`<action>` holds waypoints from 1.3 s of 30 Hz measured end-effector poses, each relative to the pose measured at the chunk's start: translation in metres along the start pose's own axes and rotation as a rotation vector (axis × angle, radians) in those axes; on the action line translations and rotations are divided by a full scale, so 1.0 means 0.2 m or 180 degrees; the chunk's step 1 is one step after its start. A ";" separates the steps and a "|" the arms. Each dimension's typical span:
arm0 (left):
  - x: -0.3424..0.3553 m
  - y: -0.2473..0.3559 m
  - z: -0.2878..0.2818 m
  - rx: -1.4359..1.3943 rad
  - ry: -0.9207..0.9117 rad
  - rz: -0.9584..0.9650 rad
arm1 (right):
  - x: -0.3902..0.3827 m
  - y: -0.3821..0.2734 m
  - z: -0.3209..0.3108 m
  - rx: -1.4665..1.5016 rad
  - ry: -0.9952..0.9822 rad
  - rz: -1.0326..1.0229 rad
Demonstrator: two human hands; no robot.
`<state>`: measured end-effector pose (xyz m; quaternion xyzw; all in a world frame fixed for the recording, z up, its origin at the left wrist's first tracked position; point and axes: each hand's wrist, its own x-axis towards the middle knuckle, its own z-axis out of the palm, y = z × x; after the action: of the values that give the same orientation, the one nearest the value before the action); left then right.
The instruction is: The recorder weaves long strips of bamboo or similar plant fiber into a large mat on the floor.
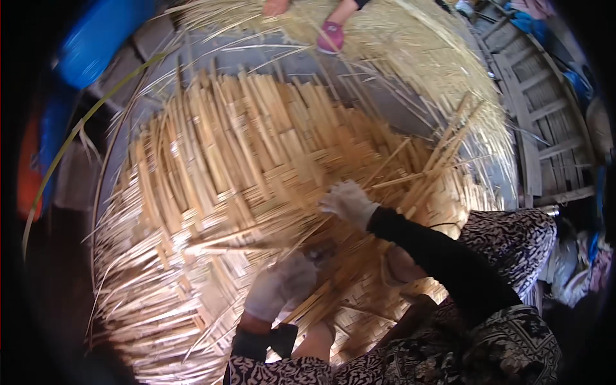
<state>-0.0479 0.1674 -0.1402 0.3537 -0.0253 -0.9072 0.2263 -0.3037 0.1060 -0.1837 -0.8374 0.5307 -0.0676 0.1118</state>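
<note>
A large mat of flat, straw-coloured strips spreads before me, partly woven, with long loose ends fanning toward its far and left edges. My left hand, in a whitish glove, is low over the near part of the mat; its fingers are smeared by motion and I cannot see whether they hold a strip. Farther right and a little higher, my gloved right hand hovers over or touches the weave, fingers stretched and slightly apart, with nothing visible in them. Loose strips lie just beyond it.
Another person's foot in a pink shoe rests at the far side, beside a second spread of pale strips. A slatted wooden frame stands at right. Blue plastic is at far left. My patterned knee borders the mat.
</note>
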 end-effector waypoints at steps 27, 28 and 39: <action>-0.06 -0.09 0.25 0.3116 -0.1394 0.0856 | 0.38 -0.17 -0.67 0.1017 0.0385 -0.0088; -0.05 -0.02 0.32 0.3166 -0.1294 0.0565 | 0.35 -0.14 -0.73 0.0519 0.0460 -0.0887; 0.03 0.25 0.17 -0.0296 0.1320 0.3268 | 0.37 -0.26 -0.64 0.0104 -0.0528 -0.1501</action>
<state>-0.0549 0.1152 -0.1076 0.4568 -0.1092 -0.5920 0.6550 -0.2561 0.0464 -0.0470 -0.9389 0.3085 -0.0315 0.1497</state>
